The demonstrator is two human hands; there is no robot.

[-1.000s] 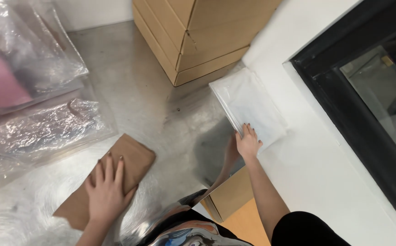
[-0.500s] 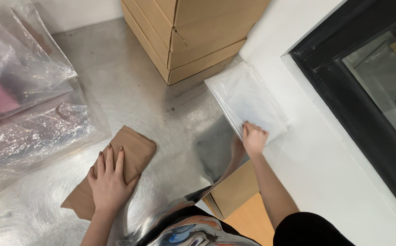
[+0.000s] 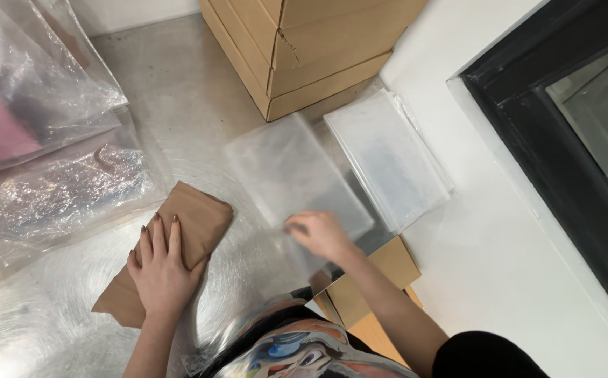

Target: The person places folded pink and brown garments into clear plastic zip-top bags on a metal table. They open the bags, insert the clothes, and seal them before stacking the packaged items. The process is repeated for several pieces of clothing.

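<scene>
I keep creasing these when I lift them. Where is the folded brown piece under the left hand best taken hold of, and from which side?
Probably at the far, squared end of the folded brown fabric, coming from the cardboard boxes' side. That end lies flat and bare on the metal table, clear of the left hand, which presses the middle. The near end is partly hidden by the wrist, and the right hand is busy with the clear plastic bag.

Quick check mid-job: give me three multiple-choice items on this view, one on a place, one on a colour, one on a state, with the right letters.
1. Where does the stack of clear bags lie?
A. Beside the cardboard boxes
B. Under the left hand
C. On the boxes

2. What colour is the folded garment?
A. Pink
B. Brown
C. Black

3. What is the right hand doing?
A. Resting empty
B. Holding a clear bag
C. Gripping a box

Answers: 1 A, the stack touches the lowest box; 2 B, tan-brown cloth under the left hand; 3 B, fingers pinch the bag's edge.
</scene>
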